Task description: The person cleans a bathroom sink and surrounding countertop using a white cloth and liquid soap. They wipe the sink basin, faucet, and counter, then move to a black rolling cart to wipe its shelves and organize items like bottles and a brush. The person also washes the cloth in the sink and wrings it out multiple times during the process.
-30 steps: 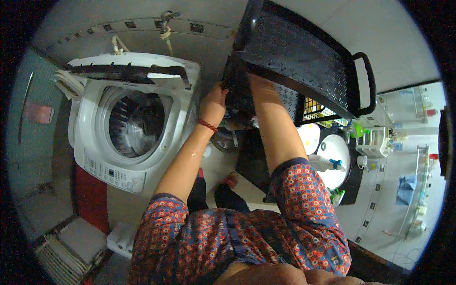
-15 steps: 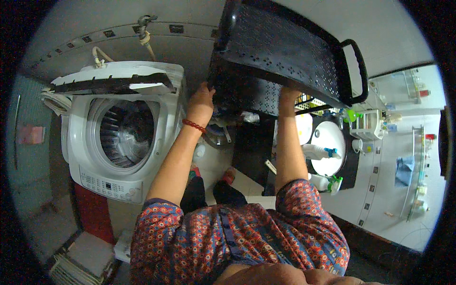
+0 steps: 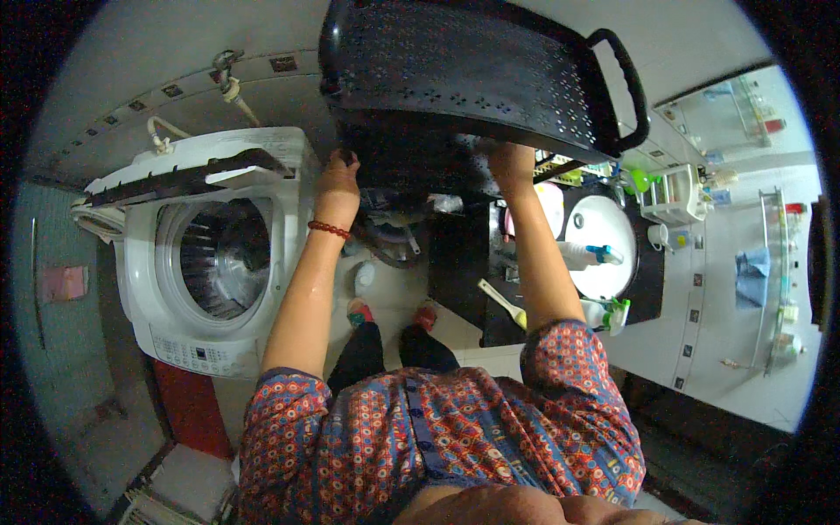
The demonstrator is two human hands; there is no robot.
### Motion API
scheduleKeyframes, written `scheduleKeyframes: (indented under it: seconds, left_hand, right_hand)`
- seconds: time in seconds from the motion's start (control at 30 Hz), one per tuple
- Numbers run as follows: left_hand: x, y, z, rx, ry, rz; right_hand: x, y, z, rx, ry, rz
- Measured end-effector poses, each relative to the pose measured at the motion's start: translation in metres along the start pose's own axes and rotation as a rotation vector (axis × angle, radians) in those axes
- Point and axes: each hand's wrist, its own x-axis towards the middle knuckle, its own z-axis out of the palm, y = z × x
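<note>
You've got a big black perforated laundry basket (image 3: 477, 79) lifted up high in front of you, tipped so its underside faces you. It fills the far middle of the view, with one looped handle (image 3: 626, 83) sticking out on the right. Your left hand (image 3: 337, 179) grips the basket's lower left edge, fingers wrapped around it, with a red bead bracelet (image 3: 329, 229) on that wrist. Your right hand (image 3: 510, 162) is pressed up against the basket's bottom on the right side, though I can't tell how its fingers are curled since they're tucked under the plastic.

Down to your left sits a white top-load washing machine (image 3: 206, 262) with its lid (image 3: 188, 171) flipped up and the drum showing. Off to the right there's a white sink (image 3: 604, 245) in a dark counter, with a spray bottle (image 3: 588, 255) lying near it. Your feet show on the floor between the two.
</note>
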Motion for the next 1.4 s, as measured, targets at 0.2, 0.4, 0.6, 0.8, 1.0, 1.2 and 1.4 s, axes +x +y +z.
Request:
scheduleKeyframes:
  seconds: [0.2,0.4,0.6,0.8,1.0,1.2,1.4]
  left_hand:
    - [-0.001,0.01,-0.003,0.046,0.034,-0.026]
    - [0.0,-0.017,0.003,0.144,0.009,0.161]
    - [0.004,-0.008,0.006,-0.03,0.092,0.139]
    - [0.004,-0.008,0.009,0.055,0.16,0.066]
    - [-0.001,0.015,0.0,-0.024,0.171,-0.071]
    - [-0.004,0.012,-0.002,0.012,0.22,-0.018]
    - [0.008,-0.021,0.006,0.312,0.05,-0.061]
  right_hand:
    - [-0.071,-0.016,-0.157,0.017,0.298,-0.085]
    - [-0.072,0.034,-0.105,0.002,0.423,-0.059]
    - [-0.094,0.032,-0.038,0.726,0.173,0.288]
    - [-0.109,0.028,-0.044,0.38,-0.031,0.028]
    - [-0.114,0.015,-0.091,1.141,-0.053,0.313]
    - [-0.126,-0.017,-0.19,1.6,-0.219,0.406]
    - [-0.191,0.013,-0.262,1.617,-0.167,0.346]
